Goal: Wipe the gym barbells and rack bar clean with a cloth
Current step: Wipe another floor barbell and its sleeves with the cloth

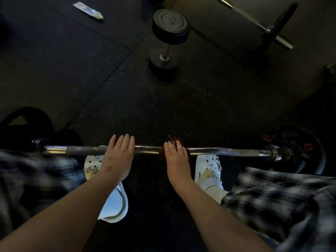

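the barbell [149, 150] lies left to right across the dark floor [145, 110], just beyond the white shoes [209, 166]. the left hand [117, 157] rests flat on it, fingers straight. the right hand [177, 159] presses a dark red cloth [174, 140] onto the barbell, fingers laid out straight.

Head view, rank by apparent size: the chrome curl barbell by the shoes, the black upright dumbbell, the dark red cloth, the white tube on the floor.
1. chrome curl barbell
2. black upright dumbbell
3. white tube and dark red cloth: unranked, the right hand hides most of the cloth.
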